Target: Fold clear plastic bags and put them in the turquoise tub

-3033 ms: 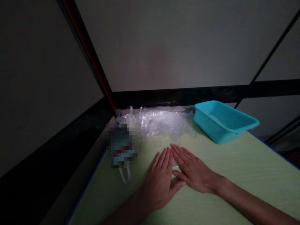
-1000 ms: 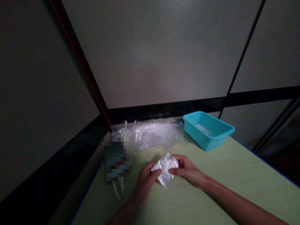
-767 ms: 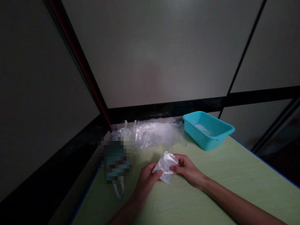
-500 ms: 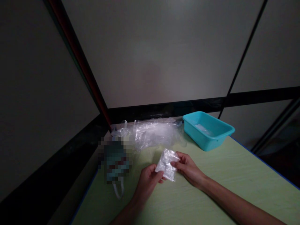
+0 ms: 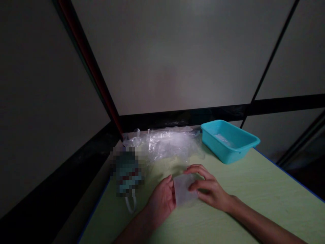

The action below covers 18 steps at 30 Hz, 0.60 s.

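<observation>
A small folded clear plastic bag (image 5: 182, 189) is held low over the table, its near face whitish and smooth. My right hand (image 5: 210, 188) has it at the right side, fingers over its top and face and the thumb low at its edge. At the bag's left edge, my left hand (image 5: 162, 200) is turned palm up and loosely cupped. The left thumb stands clear of the bag, while the other fingertips are partly hidden at its edge.
Loose clear plastic bags (image 5: 175, 144) lie along the back of the green table (image 5: 243, 210). A turquoise basin (image 5: 230, 142) at the back right has a pale flat item inside. A blurred-out greenish object with a white loop (image 5: 130, 203) lies to the left.
The folded bag shows a smoother, duller face and sits slightly lower. My left thumb has come off it and the palm has turned up. My right fingers have spread over the bag.
</observation>
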Tool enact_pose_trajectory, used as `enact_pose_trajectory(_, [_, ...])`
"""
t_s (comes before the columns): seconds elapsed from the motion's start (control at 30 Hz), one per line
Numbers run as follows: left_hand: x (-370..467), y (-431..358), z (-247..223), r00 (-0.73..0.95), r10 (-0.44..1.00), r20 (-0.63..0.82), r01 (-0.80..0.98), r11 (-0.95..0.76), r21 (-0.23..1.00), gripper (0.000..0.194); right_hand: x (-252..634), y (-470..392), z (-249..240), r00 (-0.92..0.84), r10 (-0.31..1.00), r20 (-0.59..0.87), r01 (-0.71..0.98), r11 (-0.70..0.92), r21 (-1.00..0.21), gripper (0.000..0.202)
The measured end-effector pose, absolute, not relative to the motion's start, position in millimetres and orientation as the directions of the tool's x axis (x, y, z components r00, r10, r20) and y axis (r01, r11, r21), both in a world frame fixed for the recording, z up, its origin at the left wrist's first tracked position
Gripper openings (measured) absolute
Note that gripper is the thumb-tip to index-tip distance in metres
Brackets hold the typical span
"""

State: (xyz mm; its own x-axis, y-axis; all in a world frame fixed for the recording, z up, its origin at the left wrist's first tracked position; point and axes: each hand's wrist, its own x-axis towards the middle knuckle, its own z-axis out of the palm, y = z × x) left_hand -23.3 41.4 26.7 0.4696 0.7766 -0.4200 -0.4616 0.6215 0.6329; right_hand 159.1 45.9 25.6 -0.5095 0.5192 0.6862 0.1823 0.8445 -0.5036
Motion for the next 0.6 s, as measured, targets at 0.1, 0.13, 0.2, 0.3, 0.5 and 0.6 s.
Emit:
enact_pose_trajectory(0.1, [-25, 41, 21, 0.449, 0.791, -0.416, -0.518, 0.61, 0.6, 0.016, 157, 47, 21, -0.545, 0.568, 0.617, 0.198, 0.802, -0.563, 0.016])
enact_pose_trajectory(0.13, [-26, 41, 19, 0.433, 0.802, -0.412, -0.527, 0.596, 0.606, 0.015, 157, 48, 20, -0.525, 0.607, 0.596, 0.206, 0.77, -0.603, 0.024])
enact_pose_trajectory(0.2, [-27, 42, 15, 0.399, 0.826, -0.399, -0.546, 0.564, 0.62, 0.015, 157, 51, 18, -0.447, 0.699, 0.558, 0.184, 0.682, -0.708, 0.039])
enact_pose_trajectory(0.3, [-27, 41, 13, 0.356, 0.85, -0.389, -0.561, 0.527, 0.638, 0.015, 157, 56, 15, -0.312, 0.841, 0.442, -0.032, 0.455, -0.89, 0.043])
enact_pose_trajectory(0.5, [-26, 39, 17, 0.317, 0.874, -0.369, -0.532, 0.486, 0.694, 0.015, 142, 57, 10, -0.289, 0.957, 0.013, -0.274, -0.069, -0.959, 0.021])
enact_pose_trajectory(0.6, [-25, 38, 18, 0.32, 0.88, -0.351, -0.514, 0.472, 0.716, 0.021, 135, 54, 11, -0.309, 0.951, 0.017, -0.236, -0.06, -0.97, 0.025])
